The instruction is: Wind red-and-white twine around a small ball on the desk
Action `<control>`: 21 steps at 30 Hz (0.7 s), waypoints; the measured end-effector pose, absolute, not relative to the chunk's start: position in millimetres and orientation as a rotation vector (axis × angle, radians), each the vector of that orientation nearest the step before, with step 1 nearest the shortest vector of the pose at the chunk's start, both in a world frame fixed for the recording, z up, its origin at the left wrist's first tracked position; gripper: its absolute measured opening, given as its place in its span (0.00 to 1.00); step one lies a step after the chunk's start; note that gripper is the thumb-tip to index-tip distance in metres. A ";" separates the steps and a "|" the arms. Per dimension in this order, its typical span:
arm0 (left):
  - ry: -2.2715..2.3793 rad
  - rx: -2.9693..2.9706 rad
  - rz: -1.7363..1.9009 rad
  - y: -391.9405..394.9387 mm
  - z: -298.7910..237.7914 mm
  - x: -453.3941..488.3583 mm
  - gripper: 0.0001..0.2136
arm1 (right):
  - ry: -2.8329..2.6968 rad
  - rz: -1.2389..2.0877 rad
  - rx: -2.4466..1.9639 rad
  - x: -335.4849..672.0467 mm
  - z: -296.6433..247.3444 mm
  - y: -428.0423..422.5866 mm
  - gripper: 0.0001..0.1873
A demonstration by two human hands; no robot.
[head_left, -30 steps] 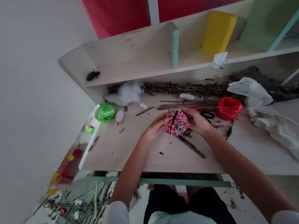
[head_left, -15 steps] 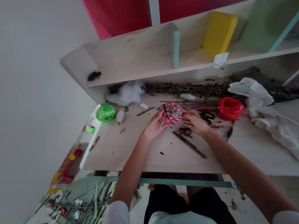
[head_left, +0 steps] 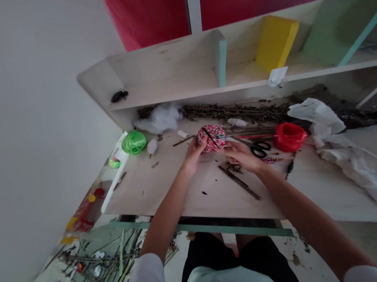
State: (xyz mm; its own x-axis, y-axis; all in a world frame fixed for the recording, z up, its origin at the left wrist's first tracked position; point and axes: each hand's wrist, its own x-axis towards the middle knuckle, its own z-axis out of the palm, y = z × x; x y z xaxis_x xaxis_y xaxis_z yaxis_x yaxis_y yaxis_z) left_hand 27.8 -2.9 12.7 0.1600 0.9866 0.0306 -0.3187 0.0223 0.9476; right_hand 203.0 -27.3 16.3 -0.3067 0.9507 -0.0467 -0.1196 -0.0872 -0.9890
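A ball of red, white and green twisted yarn (head_left: 212, 137) with a black band across it is held just above the desk. My left hand (head_left: 193, 155) grips its left side, thumb on the front. At its lower right edge, my right hand (head_left: 240, 154) has its fingers closed together against the ball; whether a strand is pinched in them is too small to tell. Black-handled scissors (head_left: 260, 149) lie just right of my right hand. Beyond them is a roll of red plastic twine (head_left: 290, 137). Near my right wrist lies a thin red-and-white twisted piece (head_left: 272, 160).
Dry twigs (head_left: 241, 112) run along the desk's back, beside white stuffing (head_left: 161, 118). At left lie a green twine ball (head_left: 133, 142) and a white wrapped bundle (head_left: 152, 147). A brown stick (head_left: 239, 182) lies in front; a white plastic bag (head_left: 366, 160) covers the right side.
The yarn ball has turned and shifted slightly left, its black band now slanting. My left thumb has come onto its front. My right hand has moved slightly down and left, uncovering more of the scissors.
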 end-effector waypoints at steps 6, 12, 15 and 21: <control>1.010 1.560 1.171 1.0 10.9 24.7 0.27 | -1.190 1.533 -1.042 199.4 15.2 -28.9 0.27; 1.731 1.860 1.080 44.0 17.1 -41.7 0.21 | -1.092 1.601 -1.082 198.5 18.2 -27.5 0.29; 2.169 1.915 0.740 59.3 13.6 -77.2 0.20 | -1.092 1.619 -1.116 195.7 21.8 -30.1 0.31; 2.198 1.971 0.398 69.3 -0.3 -103.2 0.31 | -1.139 1.630 -1.095 194.7 24.2 -31.2 0.31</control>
